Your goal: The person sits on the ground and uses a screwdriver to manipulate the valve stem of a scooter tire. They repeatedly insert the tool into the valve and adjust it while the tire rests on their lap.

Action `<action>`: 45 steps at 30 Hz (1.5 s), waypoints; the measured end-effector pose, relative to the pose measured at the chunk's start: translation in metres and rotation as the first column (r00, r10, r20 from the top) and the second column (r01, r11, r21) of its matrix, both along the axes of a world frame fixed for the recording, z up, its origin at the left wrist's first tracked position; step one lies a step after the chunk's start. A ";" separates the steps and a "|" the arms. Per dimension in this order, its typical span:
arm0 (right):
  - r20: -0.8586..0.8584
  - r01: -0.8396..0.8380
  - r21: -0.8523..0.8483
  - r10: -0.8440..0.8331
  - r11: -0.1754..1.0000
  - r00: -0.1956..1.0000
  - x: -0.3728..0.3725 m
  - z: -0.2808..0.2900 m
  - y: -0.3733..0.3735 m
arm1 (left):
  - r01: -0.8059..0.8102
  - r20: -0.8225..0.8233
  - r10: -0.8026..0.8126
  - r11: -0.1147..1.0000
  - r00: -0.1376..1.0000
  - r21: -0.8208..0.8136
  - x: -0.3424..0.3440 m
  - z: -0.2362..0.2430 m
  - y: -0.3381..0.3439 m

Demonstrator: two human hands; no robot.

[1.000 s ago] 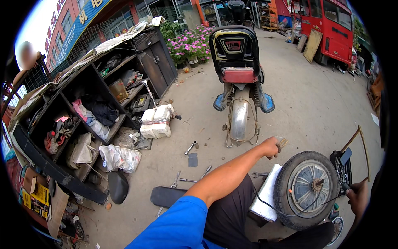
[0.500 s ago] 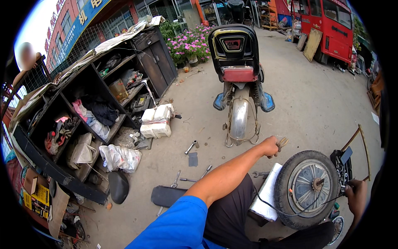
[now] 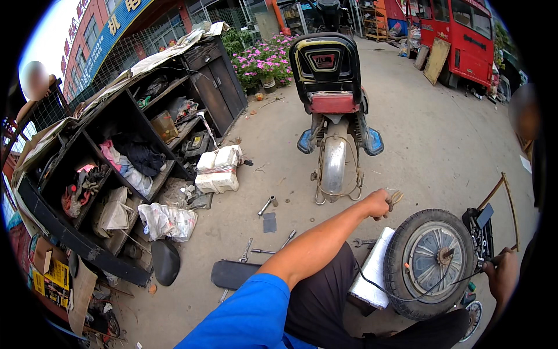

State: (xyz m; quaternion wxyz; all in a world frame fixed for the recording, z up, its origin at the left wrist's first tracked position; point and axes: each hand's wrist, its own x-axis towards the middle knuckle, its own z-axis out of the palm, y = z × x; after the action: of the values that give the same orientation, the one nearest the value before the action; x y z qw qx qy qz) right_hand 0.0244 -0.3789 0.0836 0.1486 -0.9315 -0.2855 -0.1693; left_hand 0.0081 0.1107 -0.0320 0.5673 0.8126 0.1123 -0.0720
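My left hand (image 3: 379, 204), at the end of a bare forearm with a blue sleeve, is closed on a small tan, loop-shaped tool (image 3: 396, 198); its kind is hard to make out. It is held above the ground, beyond a wheel with a black tire (image 3: 400, 256) and a grey hub (image 3: 431, 272). At the wheel's right side my right hand (image 3: 501, 276) is closed, fingers partly hidden. A thin black cable (image 3: 427, 294) crosses the hub and runs up to it, seemingly in its grip. A silver-wrapped block (image 3: 376, 273) lies against the tire.
A scooter (image 3: 328, 75) stands ahead. Wrenches (image 3: 246, 249), a socket tool (image 3: 267, 206) and a black pad (image 3: 232, 274) lie on the ground. Cluttered black shelving (image 3: 192, 87) fills the left. A wooden frame (image 3: 511, 209) is beyond my right hand. A person (image 3: 526, 113) is at the right edge.
The view has shifted very slightly. A person's head now shows at the right edge. Both my hands stay nearly where they were, still closed.
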 end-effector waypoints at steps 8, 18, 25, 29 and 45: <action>-0.422 0.142 0.322 0.008 0.936 0.906 -0.004 0.010 0.026 | -0.016 -0.005 0.016 1.000 1.000 0.004 -0.003 0.002 -0.003; -0.685 0.151 0.457 0.239 0.876 0.688 -0.002 0.035 0.015 | 0.011 -0.029 -0.010 1.000 1.000 0.013 0.001 0.005 -0.001; -0.301 0.036 0.063 -0.015 0.997 0.953 -0.013 0.037 0.029 | 0.028 -0.034 -0.025 0.996 0.999 0.090 -0.007 0.015 -0.001; -0.273 0.115 0.005 -0.109 0.993 0.956 -0.026 0.054 0.058 | 0.021 -0.051 -0.019 0.999 0.998 0.044 -0.012 0.015 0.003; -0.302 0.033 -0.219 -0.101 0.975 0.948 -0.016 0.057 0.037 | 0.039 -0.024 -0.038 0.998 0.999 0.052 -0.010 0.021 -0.006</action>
State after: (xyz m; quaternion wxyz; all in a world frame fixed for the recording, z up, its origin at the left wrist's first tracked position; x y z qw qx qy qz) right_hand 0.0081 -0.3419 0.1405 0.0861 -0.9662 -0.2429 0.0061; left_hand -0.0015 0.1051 -0.0106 0.5429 0.8285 0.1050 -0.0890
